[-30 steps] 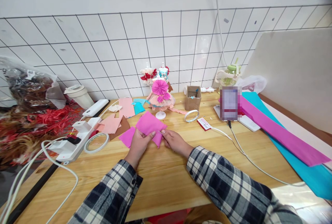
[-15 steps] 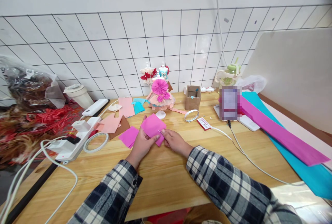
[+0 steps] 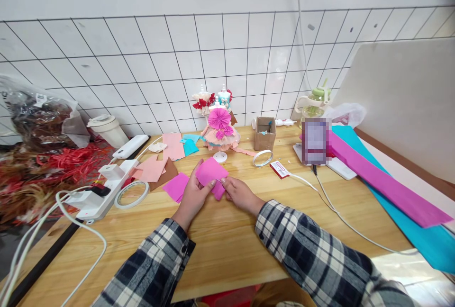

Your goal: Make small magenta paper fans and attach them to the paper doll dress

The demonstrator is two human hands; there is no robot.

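Observation:
My left hand (image 3: 194, 196) is closed on a folded piece of bright pink paper (image 3: 210, 170), thumb on its near face and fingers behind. At its lower right edge, my right hand (image 3: 239, 193) pinches the same paper between thumb and fingers. A thin pale line shows between the two thumbs; too small to tell what it is. More pink paper squares (image 3: 175, 187) lie on the table just left of my left hand. Beyond the hands stands a small dress form (image 3: 220, 131) in a peach paper skirt with pink fan-pleated rosettes. Two more decorated forms (image 3: 202, 103) stand behind it.
Peach paper (image 3: 173, 146) and blue scraps (image 3: 190, 147) lie at back left, near a tape roll (image 3: 131, 195) and power strip (image 3: 104, 193). At right are another tape roll (image 3: 263, 158), a cardboard box (image 3: 265, 134), a phone (image 3: 315, 142), cables and long paper strips (image 3: 387, 179).
My left thumb has shifted slightly up along the paper, and the pink paper has tilted a little. Both hands keep hold of it; the rest stays as it was.

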